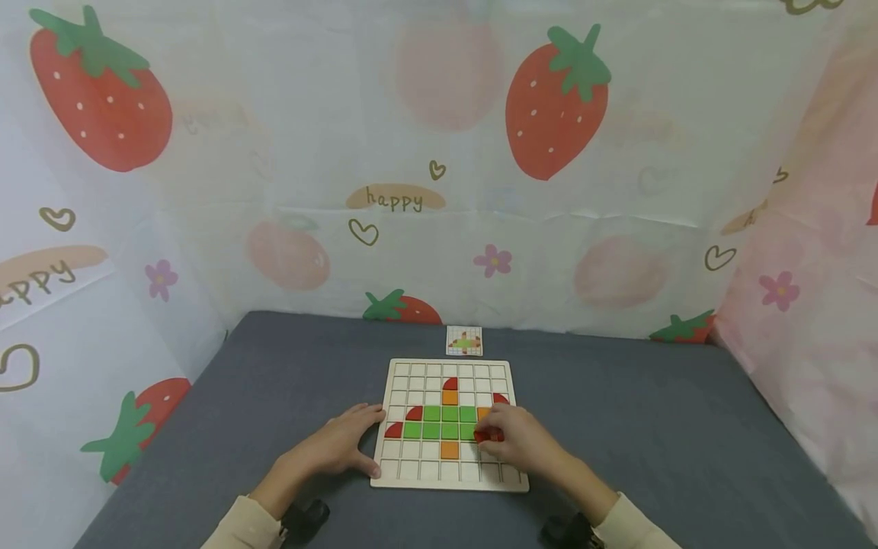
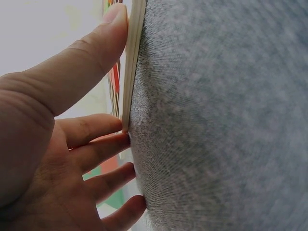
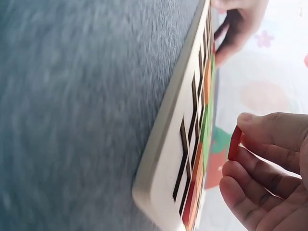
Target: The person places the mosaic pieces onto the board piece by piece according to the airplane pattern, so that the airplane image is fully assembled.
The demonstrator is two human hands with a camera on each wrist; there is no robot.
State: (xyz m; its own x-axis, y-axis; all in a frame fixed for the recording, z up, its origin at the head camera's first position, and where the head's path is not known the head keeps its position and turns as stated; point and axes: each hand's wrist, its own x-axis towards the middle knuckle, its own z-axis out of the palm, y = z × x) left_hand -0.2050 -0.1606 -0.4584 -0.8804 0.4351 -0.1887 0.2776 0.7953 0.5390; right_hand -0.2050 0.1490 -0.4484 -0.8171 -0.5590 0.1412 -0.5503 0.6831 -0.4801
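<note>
A wooden grid board [image 1: 449,486] lies on the table, with green square tiles [image 1: 450,431], orange square tiles [image 1: 449,451] and red round-edged tiles [image 1: 393,431] in its cells. My left hand [image 1: 343,442] rests at the board's left side, thumb at the front corner and relaxed fingers spread along the edge. Over the right part of the board, my right hand [image 1: 527,444] pinches a small red tile [image 3: 234,143] between thumb and fingers. In the right wrist view this tile is raised off the board. The hand hides some cells beneath it in the head view.
Behind the board lies a small card [image 1: 464,341] printed with a coloured grid pattern. A dark grey cloth [image 1: 652,427] covers the table. Printed fabric [image 1: 453,152] with strawberries hangs around the back and sides.
</note>
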